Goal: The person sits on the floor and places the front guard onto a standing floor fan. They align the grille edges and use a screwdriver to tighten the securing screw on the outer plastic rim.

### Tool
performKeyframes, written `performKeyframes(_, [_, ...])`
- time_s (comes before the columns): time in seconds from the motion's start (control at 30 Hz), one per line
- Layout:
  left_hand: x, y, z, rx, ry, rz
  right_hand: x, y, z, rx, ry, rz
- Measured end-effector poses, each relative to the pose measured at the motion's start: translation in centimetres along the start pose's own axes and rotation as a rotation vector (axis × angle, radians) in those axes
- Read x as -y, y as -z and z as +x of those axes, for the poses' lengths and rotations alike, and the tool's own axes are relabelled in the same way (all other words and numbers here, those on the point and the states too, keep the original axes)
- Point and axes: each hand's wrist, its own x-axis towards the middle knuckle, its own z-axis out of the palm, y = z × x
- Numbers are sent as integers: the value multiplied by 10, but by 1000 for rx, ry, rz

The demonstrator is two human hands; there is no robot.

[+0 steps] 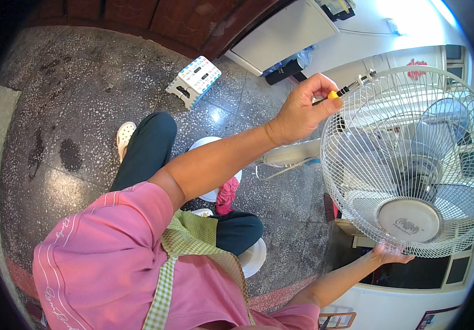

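A standing fan (410,220) with a round white wire guard and pale blue blades takes up the right side. My left hand (305,107) is closed around a screwdriver (332,95) with yellow and black on its handle. The screwdriver's shaft points at a small clip (366,78) on the guard's rim; whether the tip sits in a screw is too small to tell. At the guard's lower edge, my right hand (392,254) holds the wire rim, its fingers partly hidden behind the wires. The fan's white neck (292,155) reaches left, below my left wrist.
A white patterned step stool (197,77) stands on the speckled floor (77,104). A pink cloth (227,196) hangs beside a white round object (212,144) near my legs. A white cabinet (281,36) is at the back, with a dark wooden door (138,19) to its left.
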Motion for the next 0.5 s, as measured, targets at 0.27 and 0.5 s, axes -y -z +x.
performKeyframes(0.27, [-3,2,-3,-1,162,-51,-2,5,3,10,4,46])
performKeyframes(0.5, [-12,17,-4,87,364,-53,-2,11,8,-3,-23,88])
